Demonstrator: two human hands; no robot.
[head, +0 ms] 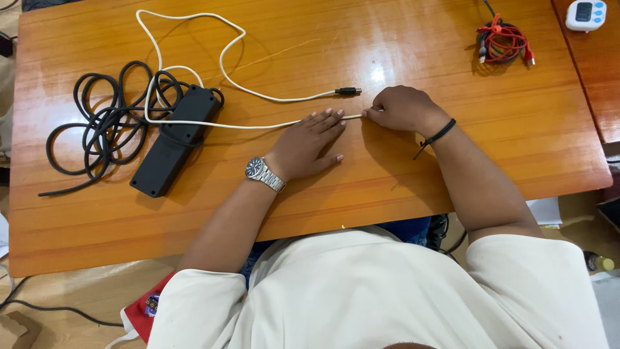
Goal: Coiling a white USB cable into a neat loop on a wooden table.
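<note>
We see our left hand (pixel 310 143) lying flat on the wooden table (pixel 387 187), fingers (pixel 326 119) released and spread, their tips pressing on a thin white cable (pixel 194 71). Our right hand (pixel 402 108) rests just beside it, fingers clenched in a pinch on the same cable at its near end. From there the cable runs left across the table, passes over a black power strip (pixel 174 139), loops up toward the far edge and comes back to end in a small dark plug (pixel 347 91) lying just beyond our hands. The power strip's own black cord (pixel 97 126) lies coiled at the left. A bundle of red and black cables (pixel 504 42) sits well apart at the far right, with a small white timer (pixel 586 14) on the neighbouring surface
</note>
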